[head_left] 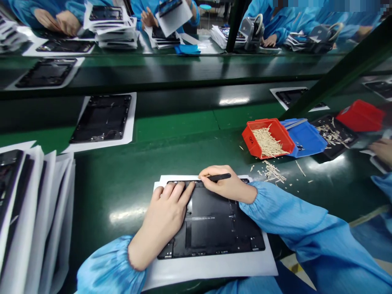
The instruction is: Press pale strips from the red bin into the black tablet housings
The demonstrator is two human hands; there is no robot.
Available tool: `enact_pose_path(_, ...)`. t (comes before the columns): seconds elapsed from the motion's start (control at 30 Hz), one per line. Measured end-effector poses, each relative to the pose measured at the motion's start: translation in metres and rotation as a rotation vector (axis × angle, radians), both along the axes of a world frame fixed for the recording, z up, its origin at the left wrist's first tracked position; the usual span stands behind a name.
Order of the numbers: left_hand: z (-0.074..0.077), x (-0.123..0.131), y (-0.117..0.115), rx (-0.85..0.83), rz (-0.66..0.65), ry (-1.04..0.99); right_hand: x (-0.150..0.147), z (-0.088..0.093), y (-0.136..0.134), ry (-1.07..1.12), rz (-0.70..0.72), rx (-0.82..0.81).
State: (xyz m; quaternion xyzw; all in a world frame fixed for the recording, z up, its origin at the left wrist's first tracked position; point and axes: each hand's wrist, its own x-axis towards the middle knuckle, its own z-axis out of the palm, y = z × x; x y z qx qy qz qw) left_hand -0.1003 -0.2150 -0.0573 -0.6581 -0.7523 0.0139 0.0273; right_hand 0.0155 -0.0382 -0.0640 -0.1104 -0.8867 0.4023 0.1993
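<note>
Green work surface (116, 196) runs across the view, with people in blue sleeves working along its far side. The left grip (165, 212) is open, palm down, its fingers (174, 192) lying flat near the top edge of a black tablet back panel (211, 222). The right grip (225, 185) is closed on a slim black pen-shaped tool (222, 177), held as a pen is held, just over the panel's upper edge. The panel lies on a white sheet (211, 269), directly beneath both grips. Ahead and to the right of the right grip sit a red bin (266, 139) full of pale wooden sticks (268, 141) and, touching it, a blue bin (304, 139). Loose sticks (272, 171) lie scattered just beside the right grip. Left of the left grip is a fanned stack of panels between white sheets (36, 212). Ahead of the grips lies another black panel (102, 118) on paper. At far right, a co-worker's hand (381, 151) is near a second red bin (361, 116).
</note>
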Motion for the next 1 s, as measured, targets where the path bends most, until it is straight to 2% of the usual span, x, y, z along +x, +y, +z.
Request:
enact_pose_path(0.1, -0.001, 0.0, -0.002, 0.024, -0.004, -0.006, 0.003, 0.003, -0.002, 0.036, 0.038, 0.046)
enact_pose_path(0.23, -0.002, 0.0, -0.002, 0.029, 0.004, -0.009, 0.008, 0.01, -0.004, 0.015, 0.157, 0.238)
enact_pose_path(0.3, -0.002, 0.0, -0.002, 0.028, 0.009, -0.014, 0.009, 0.01, -0.005, 0.0, 0.171, 0.293)
enact_pose_path(0.5, -0.001, 0.001, -0.002, 0.022, 0.019, -0.039, 0.009, 0.002, -0.003, 0.082, 0.039, 0.142)
enact_pose_path(0.8, -0.001, 0.001, -0.003, 0.043, 0.022, -0.039, 0.007, 0.003, -0.002, 0.042, 0.196, 0.039)
enact_pose_path(1.0, -0.001, 0.002, -0.003, 0.02, 0.034, -0.069, 0.01, 0.013, -0.002, -0.041, 0.282, 0.158)
